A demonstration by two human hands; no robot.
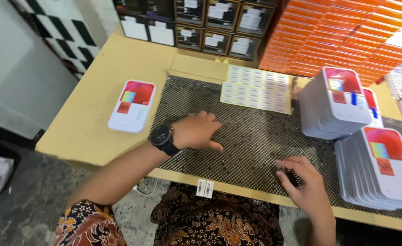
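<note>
Your left hand (196, 131) lay flat, fingers loosely together—the lone packet (132, 105) just left (lengthwise away)—right hand (301, 182) curled, empty.

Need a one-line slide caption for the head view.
Both hands rest on a black mesh mat: left hand empty, right hand over a small dark object, beside stacked white-and-red packages.

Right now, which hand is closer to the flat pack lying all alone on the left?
Left. The left hand rests on the mesh mat, a short way right of the lone pack. The right hand is far off, beside the stacks.
</note>
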